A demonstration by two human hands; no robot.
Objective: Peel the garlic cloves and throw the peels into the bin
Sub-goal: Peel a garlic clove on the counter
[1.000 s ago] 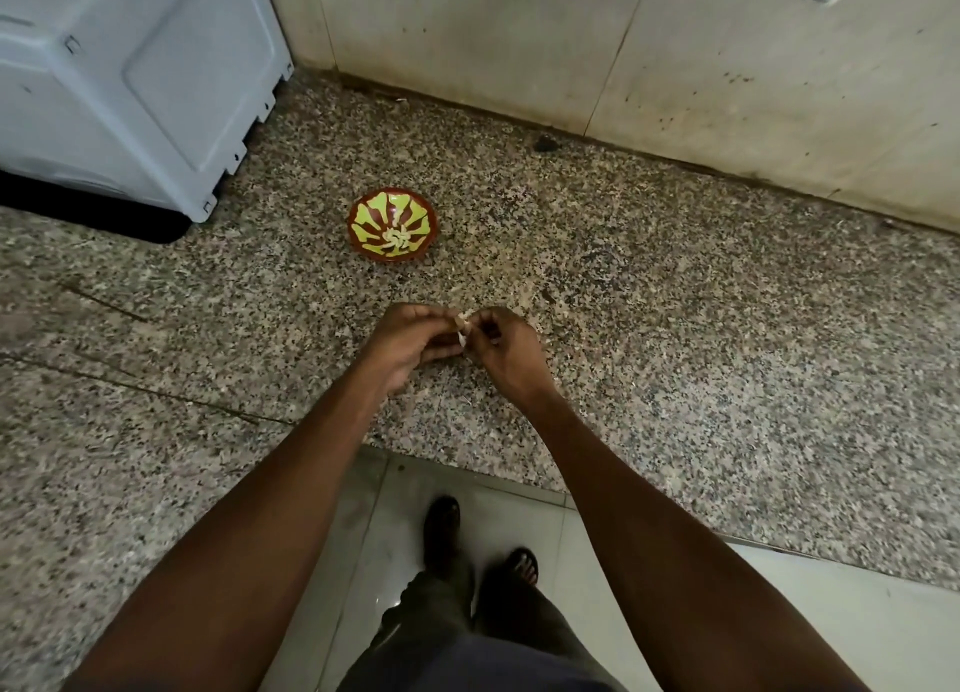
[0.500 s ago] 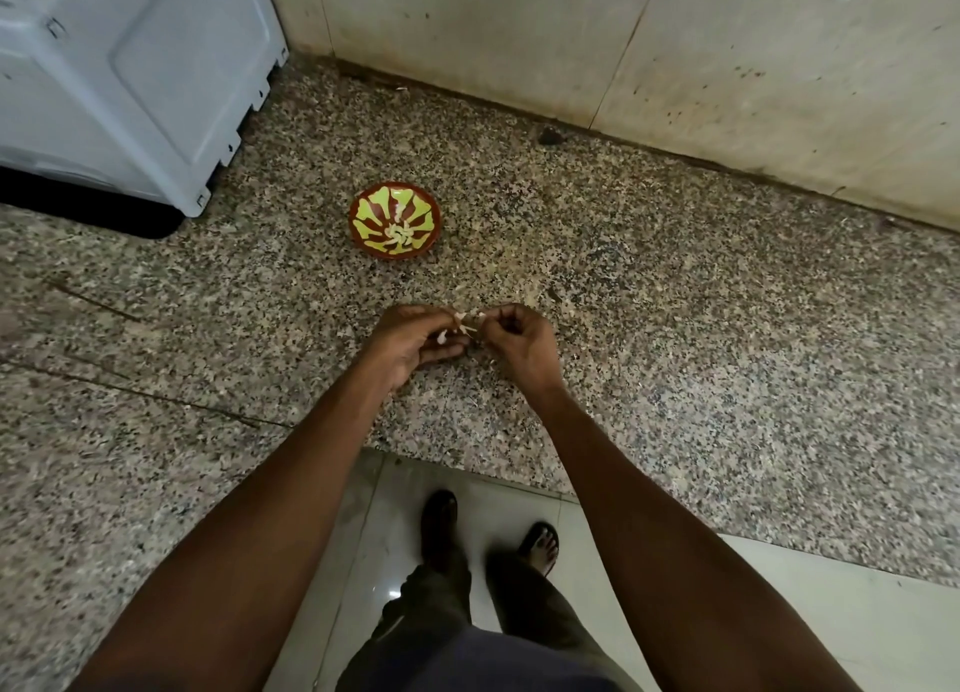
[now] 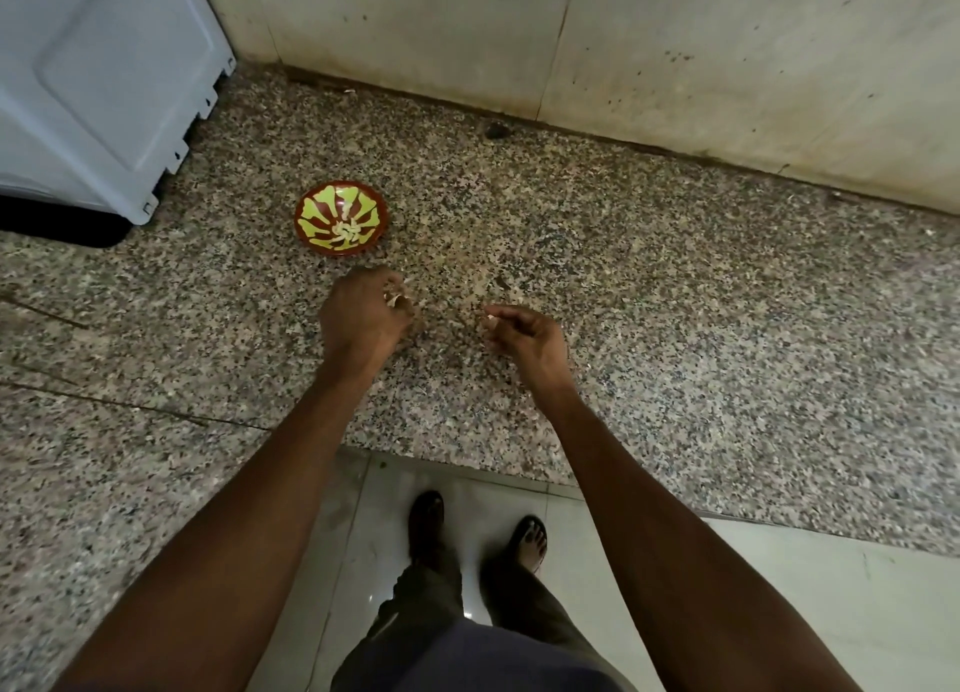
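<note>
- Your left hand (image 3: 363, 317) hangs over the speckled granite counter (image 3: 675, 296), fingers curled in, pinching a pale bit of garlic (image 3: 399, 301) at its fingertips; whether that bit is clove or skin you cannot tell.
- Your right hand (image 3: 530, 338) sits at 3 o'clock of the left one, apart from it, with the fingers curled and a small white scrap (image 3: 489, 319) nipped between thumb and forefinger. It is too small to say whether it is peel or clove.
- The red and yellow bowl (image 3: 311, 208) stands on the counter at 11 o'clock of your left hand, near it but not touching. A few pale peeled cloves (image 3: 347, 231) lie in its middle.
- At 10 o'clock of the bowl, in the top left corner, stands a white appliance (image 3: 104, 93), its lower edge resting on the counter.
- A stained tiled wall (image 3: 675, 67) runs along the far side of the counter, from 12 to 3 o'clock of your hands.
- A dark speck (image 3: 496, 130) lies on the counter close to the wall, at 1 o'clock of the bowl.
- At 6 o'clock, past the counter's near edge, you see the pale glossy floor (image 3: 831, 613) and your two feet in sandals (image 3: 530, 540).
</note>
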